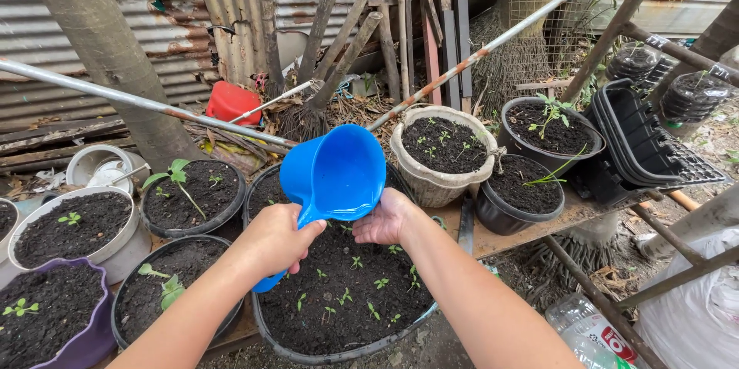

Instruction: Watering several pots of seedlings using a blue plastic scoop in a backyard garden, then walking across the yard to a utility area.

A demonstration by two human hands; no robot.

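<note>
While our left grip (275, 240) is clenching the scoop (332, 178) handle, our right grip (387, 217) is cupping its rim over the seedling pot (346, 303).

Soft, even daylight is illuminating the whole scene; no hard sun patches are showing. Shadows are lying faint and diffuse beneath the pot rims and under the forearms. The blue scoop (335, 176) is reflecting a mild sheen along its inner wall, without blown glare. Focus is holding sharp from near soil to the far corrugated metal wall (46, 53). Wide-angle distortion is bending straight poles and stretching objects toward the left and right edges.
</note>
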